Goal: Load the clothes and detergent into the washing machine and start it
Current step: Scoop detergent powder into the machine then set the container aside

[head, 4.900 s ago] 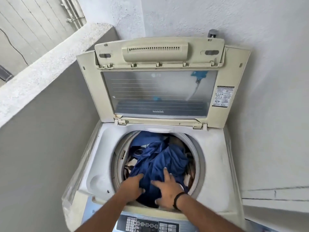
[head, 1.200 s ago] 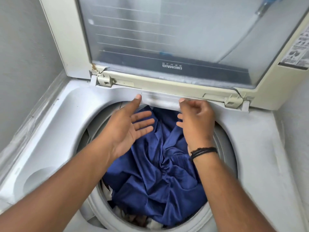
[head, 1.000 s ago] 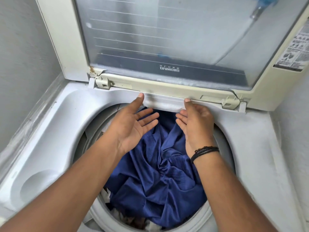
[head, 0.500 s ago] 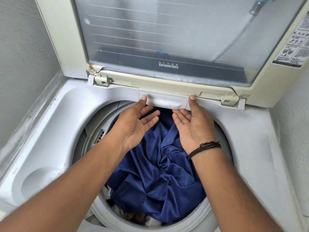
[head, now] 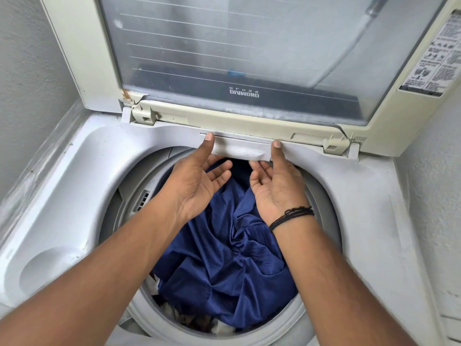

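Top-loader washing machine (head: pixel 74 196), lid (head: pixel 224 58) raised at 12 o'clock. Detergent drawer (head: pixel 240 148) at 12 o'clock of drum rim, flanked by both thumbs. Left hand (head: pixel 197 181) and right hand (head: pixel 277 188) held palm-up, fingers relaxed, nothing gripped. Blue garment (head: pixel 229 265) heaped in drum.

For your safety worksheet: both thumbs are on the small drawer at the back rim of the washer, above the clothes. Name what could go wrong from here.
1. The left hand and right hand touch the drawer mainly with their thumbs; it may jam or slip.
2. The drawer sits over the blue cloth, so detergent could spill onto the clothes.
3. The raised lid stands just behind the hands; a knock might bring it down on them.
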A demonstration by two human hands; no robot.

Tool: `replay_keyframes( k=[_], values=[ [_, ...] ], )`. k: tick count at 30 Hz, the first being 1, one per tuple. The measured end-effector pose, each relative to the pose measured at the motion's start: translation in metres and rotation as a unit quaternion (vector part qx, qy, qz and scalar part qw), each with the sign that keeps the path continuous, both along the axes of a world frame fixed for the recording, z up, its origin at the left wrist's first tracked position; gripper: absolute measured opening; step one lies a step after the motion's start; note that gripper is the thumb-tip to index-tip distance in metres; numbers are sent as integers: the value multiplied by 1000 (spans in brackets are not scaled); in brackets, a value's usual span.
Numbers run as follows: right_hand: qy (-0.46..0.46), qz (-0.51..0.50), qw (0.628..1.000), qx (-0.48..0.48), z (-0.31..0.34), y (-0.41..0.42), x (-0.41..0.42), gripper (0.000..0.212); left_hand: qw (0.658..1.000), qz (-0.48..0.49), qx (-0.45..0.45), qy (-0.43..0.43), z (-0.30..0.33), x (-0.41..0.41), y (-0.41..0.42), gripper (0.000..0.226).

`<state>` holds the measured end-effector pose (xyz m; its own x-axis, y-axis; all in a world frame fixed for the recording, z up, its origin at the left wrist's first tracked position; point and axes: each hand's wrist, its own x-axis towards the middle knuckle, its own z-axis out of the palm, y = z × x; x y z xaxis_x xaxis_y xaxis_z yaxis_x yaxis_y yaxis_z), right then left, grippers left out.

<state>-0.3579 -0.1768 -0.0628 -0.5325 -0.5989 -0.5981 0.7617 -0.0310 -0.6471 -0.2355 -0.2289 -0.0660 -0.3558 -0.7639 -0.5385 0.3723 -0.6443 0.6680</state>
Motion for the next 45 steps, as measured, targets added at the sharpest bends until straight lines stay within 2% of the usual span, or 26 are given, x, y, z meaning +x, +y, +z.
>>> replay_keyframes(
  k=[4,7,9,12,17,20,25,33,37,41,45],
  values=[
    [6,9,1000,26,2,0,3,21,999,11,-3,-47,-3,-1,2,48],
    [47,37,995,74,5,1,1,14,995,14,-2,-98,-1,0,3,49],
    [89,53,990,98,6,2,1,15,992,17,0,-122,-1,0,3,48],
    [172,69,975,118,10,3,4,5,986,34,-11,-163,-3,-1,3,44],
    [280,91,946,136,9,5,4,15,973,130,-50,-186,-4,-4,4,15],
    [326,101,928,149,6,6,3,10,971,136,-60,-188,-5,-6,8,22],
    [336,101,924,154,6,7,4,14,973,133,-45,-183,-5,-4,9,36],
    [301,105,933,170,3,7,1,19,971,129,-34,-200,-11,-4,6,30],
    [349,43,924,153,3,5,2,19,956,152,-71,-242,-10,0,7,18],
    [457,-38,883,105,14,8,-1,18,932,143,-137,-303,3,17,17,15],
    [509,-42,859,36,37,24,7,17,934,119,-154,-298,52,38,34,14]
  ],
)
